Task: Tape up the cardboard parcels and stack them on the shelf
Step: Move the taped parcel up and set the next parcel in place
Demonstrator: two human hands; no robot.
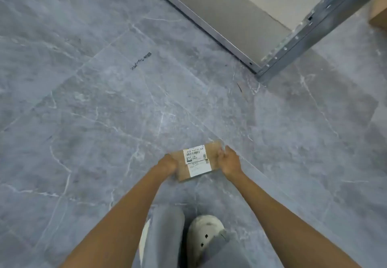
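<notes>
Gripping the parcel (195, 160) with fingers of left hand (167, 165) and right hand (229, 160) curled on its ends, we risk it slipping short of the one-o'clock shelf (201, 23).

stockroom, grey marble-look floor tiles (104, 100), metal shelf frame (272, 58), labelled cardboard parcel (196, 160)

Soft, even light; faint shadow on floor (326, 108) beside shelf (293, 44); edges bowed; mild blur overall.
</notes>
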